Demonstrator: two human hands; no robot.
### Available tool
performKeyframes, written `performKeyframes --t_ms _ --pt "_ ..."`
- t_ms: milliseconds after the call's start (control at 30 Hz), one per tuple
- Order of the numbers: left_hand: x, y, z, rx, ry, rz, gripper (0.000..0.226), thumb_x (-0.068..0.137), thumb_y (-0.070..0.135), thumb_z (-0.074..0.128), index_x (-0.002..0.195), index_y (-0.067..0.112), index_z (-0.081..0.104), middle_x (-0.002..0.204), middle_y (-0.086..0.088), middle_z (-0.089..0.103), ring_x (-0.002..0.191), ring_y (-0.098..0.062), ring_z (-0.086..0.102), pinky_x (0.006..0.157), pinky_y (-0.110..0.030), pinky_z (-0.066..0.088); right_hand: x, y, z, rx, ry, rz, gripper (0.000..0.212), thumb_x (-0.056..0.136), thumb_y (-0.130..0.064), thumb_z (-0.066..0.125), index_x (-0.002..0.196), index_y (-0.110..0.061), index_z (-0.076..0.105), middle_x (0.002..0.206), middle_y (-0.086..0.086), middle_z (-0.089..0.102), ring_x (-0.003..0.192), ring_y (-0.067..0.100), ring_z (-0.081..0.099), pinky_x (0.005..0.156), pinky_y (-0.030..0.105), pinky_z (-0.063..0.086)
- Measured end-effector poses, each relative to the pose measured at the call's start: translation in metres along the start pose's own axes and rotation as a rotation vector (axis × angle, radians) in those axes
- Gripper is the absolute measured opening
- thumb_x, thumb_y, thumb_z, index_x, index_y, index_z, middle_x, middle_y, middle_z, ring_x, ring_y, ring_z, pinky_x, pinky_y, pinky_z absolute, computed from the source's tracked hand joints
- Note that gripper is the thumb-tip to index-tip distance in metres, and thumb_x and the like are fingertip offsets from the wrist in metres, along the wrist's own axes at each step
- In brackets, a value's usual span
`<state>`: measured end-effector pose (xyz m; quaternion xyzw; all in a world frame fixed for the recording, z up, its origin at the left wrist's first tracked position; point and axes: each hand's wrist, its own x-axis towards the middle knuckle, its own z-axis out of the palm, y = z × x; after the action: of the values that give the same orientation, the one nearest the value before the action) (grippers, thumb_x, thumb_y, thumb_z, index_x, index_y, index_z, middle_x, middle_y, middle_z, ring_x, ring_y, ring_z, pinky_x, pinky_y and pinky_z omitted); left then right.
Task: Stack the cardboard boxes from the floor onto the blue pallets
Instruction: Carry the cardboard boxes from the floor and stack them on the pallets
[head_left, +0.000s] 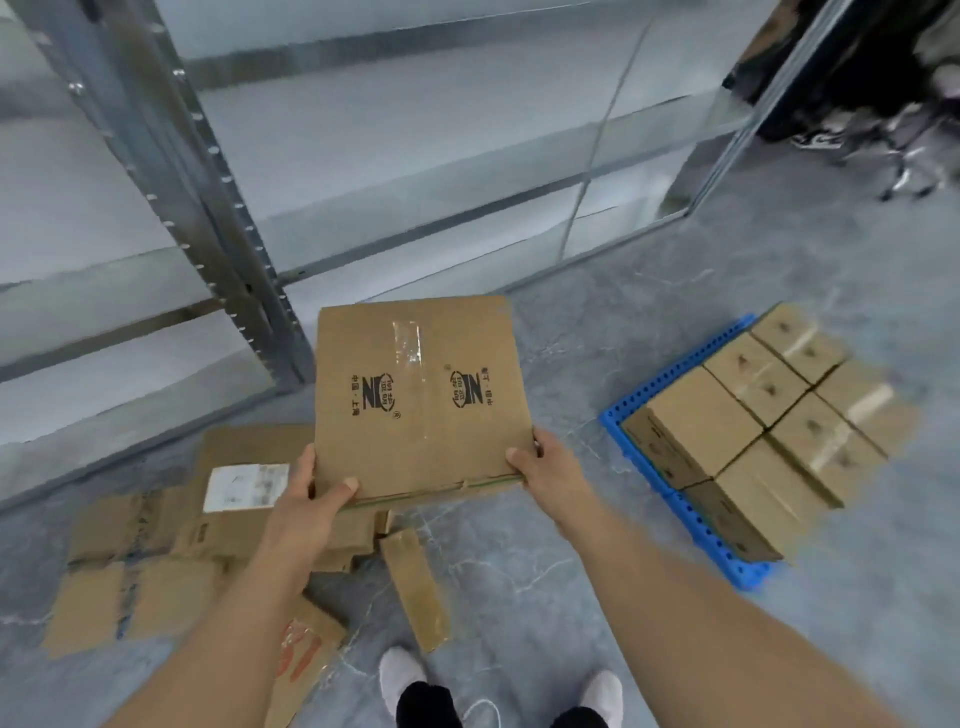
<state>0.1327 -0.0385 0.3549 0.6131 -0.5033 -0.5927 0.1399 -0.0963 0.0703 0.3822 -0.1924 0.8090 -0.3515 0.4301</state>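
We hold the cardboard box (421, 395) mid-air over the floor, left hand (306, 499) & right hand (545, 467) pinching its near corners, thumbs on top. Carry level to blue pallet (670, 457), w/ boxes already on it.

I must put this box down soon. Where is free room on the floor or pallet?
Bare floor lies between the held box and the blue pallet. The pallet's top is crowded with boxes; only its left rim shows. Flattened cardboard crowds the floor at left.
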Motion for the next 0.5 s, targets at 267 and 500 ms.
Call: performKeyframes --t_ms 267,500 --pt "-0.064 0.056 0.154 0.179 -0.263 0.179 0.066 0.09 0.02 0.058 0.144 0.039 0.026 0.137 0.005 0.048 0.123 -0.019 0.045 0.107 -0.041 0.034 -0.065 0.08 -0.156 0.156 0.252 0.069 0.045 0.095 -0.021 0.049 0.139 -0.016 0.04 0.122 0.003 0.057 0.108 0.022 0.054 0.087 0.033 0.043" --pt "-0.132 0.071 0.3 0.289 -0.361 0.199 0.041 0.09 0.016 0.058 0.129 0.015 0.047 0.123 -0.007 0.058 0.104 -0.022 0.054 0.094 -0.036 0.043 -0.117 0.172 -0.277 0.275 0.413 0.131 0.041 0.094 -0.022 0.049 0.134 -0.014 0.044 0.112 -0.001 0.055 0.1 0.017 0.051 0.083 0.028 0.039"
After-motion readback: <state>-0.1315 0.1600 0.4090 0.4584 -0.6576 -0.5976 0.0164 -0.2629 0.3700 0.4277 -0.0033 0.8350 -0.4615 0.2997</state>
